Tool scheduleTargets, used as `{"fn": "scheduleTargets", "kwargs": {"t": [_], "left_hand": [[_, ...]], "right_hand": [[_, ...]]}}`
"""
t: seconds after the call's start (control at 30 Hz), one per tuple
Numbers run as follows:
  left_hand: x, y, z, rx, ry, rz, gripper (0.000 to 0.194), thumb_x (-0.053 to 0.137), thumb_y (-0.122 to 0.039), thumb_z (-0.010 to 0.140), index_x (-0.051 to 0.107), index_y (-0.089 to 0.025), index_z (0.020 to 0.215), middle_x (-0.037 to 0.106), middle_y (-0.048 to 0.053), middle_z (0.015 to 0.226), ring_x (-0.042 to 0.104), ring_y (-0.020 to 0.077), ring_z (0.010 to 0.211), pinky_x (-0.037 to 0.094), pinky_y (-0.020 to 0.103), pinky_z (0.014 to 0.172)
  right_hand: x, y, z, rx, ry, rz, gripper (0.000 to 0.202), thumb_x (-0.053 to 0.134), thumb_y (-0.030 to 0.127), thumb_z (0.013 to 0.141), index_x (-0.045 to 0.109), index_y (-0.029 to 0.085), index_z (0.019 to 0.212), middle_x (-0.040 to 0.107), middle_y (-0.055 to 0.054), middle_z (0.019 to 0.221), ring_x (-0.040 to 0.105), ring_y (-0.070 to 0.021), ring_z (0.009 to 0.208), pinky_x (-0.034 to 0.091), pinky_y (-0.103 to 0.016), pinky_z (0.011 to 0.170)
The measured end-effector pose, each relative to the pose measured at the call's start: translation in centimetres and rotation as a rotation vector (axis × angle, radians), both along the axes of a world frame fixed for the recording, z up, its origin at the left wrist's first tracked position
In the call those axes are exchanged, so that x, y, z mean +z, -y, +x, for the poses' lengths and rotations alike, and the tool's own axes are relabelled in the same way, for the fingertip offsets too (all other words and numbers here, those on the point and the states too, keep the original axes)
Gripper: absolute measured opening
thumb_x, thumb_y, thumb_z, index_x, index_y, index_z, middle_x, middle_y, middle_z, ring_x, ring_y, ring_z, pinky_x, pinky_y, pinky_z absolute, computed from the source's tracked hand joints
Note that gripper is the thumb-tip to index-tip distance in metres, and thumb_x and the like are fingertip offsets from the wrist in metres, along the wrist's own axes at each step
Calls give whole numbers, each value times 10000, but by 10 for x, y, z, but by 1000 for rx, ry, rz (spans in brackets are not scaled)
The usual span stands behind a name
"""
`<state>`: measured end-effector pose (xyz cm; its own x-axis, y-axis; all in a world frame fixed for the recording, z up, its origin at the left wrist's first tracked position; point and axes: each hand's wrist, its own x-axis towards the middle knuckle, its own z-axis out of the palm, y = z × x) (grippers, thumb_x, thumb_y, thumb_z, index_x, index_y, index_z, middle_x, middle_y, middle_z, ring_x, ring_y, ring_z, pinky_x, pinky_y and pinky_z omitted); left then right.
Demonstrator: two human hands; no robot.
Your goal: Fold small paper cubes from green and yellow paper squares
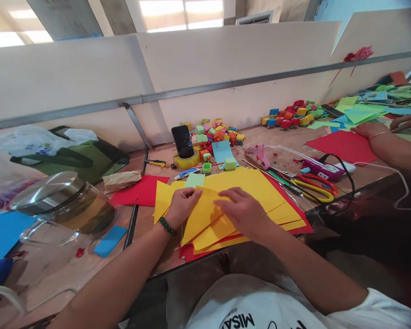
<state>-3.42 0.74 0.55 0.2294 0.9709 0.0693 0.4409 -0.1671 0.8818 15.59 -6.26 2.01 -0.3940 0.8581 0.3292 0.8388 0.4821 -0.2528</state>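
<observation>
My left hand [182, 206], with a green bead bracelet at the wrist, pinches the upper left corner of a yellow paper sheet [202, 219]. Its thumb lies along the top edge. Over the right part of that sheet is my right hand [243, 212], fingers apart and slightly blurred; I cannot tell whether they touch the paper. Beneath lies a fanned stack of yellow sheets [260, 187], with red paper [304, 224] showing under its edges. A pale green piece of paper [195, 180] and a light green paper cube [230, 164] sit by the stack's far edge.
Behind the stack stand a phone [182, 141] on a yellow tape roll [188, 160] and a pile of coloured cubes [215, 135]. Scissors [315, 189] and a pink glue gun [260, 155] lie right. A glass teapot [65, 205] stands left. Another person's hand [368, 130] rests near red paper.
</observation>
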Motion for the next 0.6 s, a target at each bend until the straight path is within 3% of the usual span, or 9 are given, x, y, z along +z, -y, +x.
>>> {"fn": "scheduleTargets", "kwargs": {"t": [0.07,0.13,0.17,0.23,0.3,0.37,0.47,0.6], "left_hand": [[4,4,1,30,-95,110,267,654,-397,715,652,-158,833,607,25,778,535,171,719,458,275,651],[11,11,2,8,-299,288,293,654,-268,731,655,-175,1009,621,68,962,556,213,897,466,330,819],[14,17,2,-52,-443,376,260,627,-239,761,660,-175,1010,617,87,989,559,228,940,461,352,857],[21,28,2,-284,-651,403,151,562,-234,832,686,-178,898,626,83,916,587,218,884,479,331,815],[25,38,0,-482,-746,345,209,495,-217,881,699,-186,851,637,74,878,607,196,832,486,293,759],[26,47,-3,-576,-799,354,276,434,-221,924,708,-206,895,645,70,894,612,187,843,482,277,750],[24,58,-8,-572,-895,454,318,381,-255,963,698,-223,976,646,74,910,601,200,875,476,299,758],[23,70,-7,-507,-1003,527,298,383,-242,964,673,-229,1028,649,88,981,593,230,895,476,364,786]], "right_hand": [[-5,3,-7,97,119,-82,293,461,95,891,716,199,993,694,-101,1084,586,-223,958,484,-322,802],[-10,3,-10,120,183,-155,294,466,96,897,717,184,1022,703,-105,1051,584,-222,932,488,-311,762],[-12,2,-9,116,182,-175,288,475,107,899,718,183,1033,703,-105,1049,582,-224,934,488,-309,752],[-14,-2,-6,110,132,-195,280,483,139,907,725,195,1036,703,-97,1056,581,-222,936,486,-310,748],[-13,-8,1,125,50,-213,282,477,164,914,736,208,1017,703,-84,1056,590,-212,928,485,-310,758],[-10,-15,9,181,-21,-253,275,485,174,908,745,210,990,695,-78,1063,605,-200,936,483,-304,789],[1,-25,14,259,-50,-382,232,533,193,876,742,198,978,678,-79,1061,625,-186,940,475,-279,816],[15,-34,2,59,76,-525,156,612,261,806,716,189,896,695,-73,943,637,-184,788,427,-250,615]]}}
